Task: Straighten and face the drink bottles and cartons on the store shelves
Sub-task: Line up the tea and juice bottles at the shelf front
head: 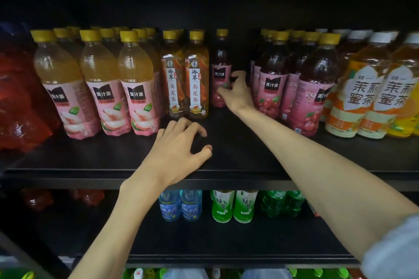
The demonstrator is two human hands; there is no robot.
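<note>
1. Right hand (238, 90) reaches deep into the upper shelf (113, 161); fingers curl round the lower body of a lone dark-red bottle (220, 68) standing far back in its lane, well behind the front row. Grip is low on the label, prob. so it can be dragged fwd w/o tipping.
2. Left hand (179, 149) sits on the shelf deck near the front edge, just in front of the two oolong tea bottles (186, 84). Fingers loosely curled, tips down on the deck, holding nothing; looks like bracing while the other arm stretches in.
3. Same-flavour dark-red bottles (294, 88) stand just right of the reaching wrist, already up front, labels mostly facing out. The lone one belongs in the gap left of them.
4. Pale peach-label bottles (102, 84) on the left and jasmine tea bottles (367, 93) far right look faced already.
5. Lower shelf: blue bottles (180, 205) and green tea bottles (233, 205) set back from the edge, likely need pulling fwd later.
6. Judgement: step in hand = pull lone bottle fwd to fill the gap. Risk: wrist knocking the neighbour row.
</note>
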